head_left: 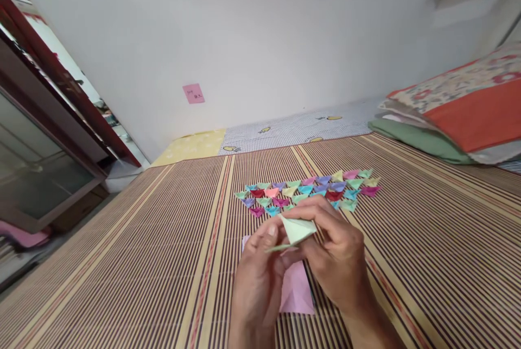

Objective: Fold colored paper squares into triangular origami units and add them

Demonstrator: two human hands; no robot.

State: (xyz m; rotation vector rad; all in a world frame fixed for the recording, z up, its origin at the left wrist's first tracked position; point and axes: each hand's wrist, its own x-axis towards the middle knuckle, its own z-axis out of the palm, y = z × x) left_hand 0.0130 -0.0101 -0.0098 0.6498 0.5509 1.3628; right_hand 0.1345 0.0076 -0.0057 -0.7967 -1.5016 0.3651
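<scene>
- Pale green paper (299, 229), one folded piece, is up in the air between two hands, above the mat.
- The left hand (260, 262) pinches it on one side, thumb on top. The right hand (340, 243) grips the other side. A point sticks up, and a thin green edge shows lower down.
- One pink paper (297, 292) lies on the mat under the hands, partly hidden by them.
- Just past the hands are the little folded papers (289, 191), in four rows. There are more than twenty, in many colours; the hands hide some, so the full count cannot be told.
- The striped mat (163, 251) gives wide room to the left and right of the hands.
- Its far edge meets one checked cloth (280, 134) and one yellow cloth (195, 145), next to the wall (264, 39).
- One pink note (194, 93) is on the wall.
- A flowery orange cushion (480, 115) sits far right, with green cloth (419, 140) below.
</scene>
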